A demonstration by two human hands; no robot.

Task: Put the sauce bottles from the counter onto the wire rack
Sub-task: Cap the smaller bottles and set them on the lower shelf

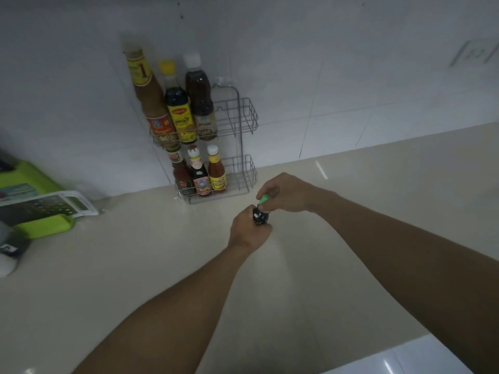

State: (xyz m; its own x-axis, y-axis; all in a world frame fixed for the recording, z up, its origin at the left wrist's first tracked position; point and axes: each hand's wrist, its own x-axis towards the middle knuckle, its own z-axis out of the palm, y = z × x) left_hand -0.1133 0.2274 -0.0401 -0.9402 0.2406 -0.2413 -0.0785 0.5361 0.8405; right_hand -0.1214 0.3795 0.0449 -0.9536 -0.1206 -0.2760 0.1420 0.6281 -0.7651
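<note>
A small dark sauce bottle [259,215] with a green cap stands on the cream counter [135,265], just in front of the wire rack [244,125]. My left hand [247,232] is wrapped around its body. My right hand [283,193] pinches the green cap from above. The two-tier rack stands against the white wall. Its upper tier holds three tall bottles [178,109] on the left side. Its lower tier holds three short bottles [199,175], also on the left. The right part of each tier is bare wire.
A green tray [40,201] with a white grater-like board [54,205] lies on the counter at the far left, with a grey and white object [10,249] in front of it. A wall socket [474,54] is at the upper right. The counter's front edge runs at the lower right.
</note>
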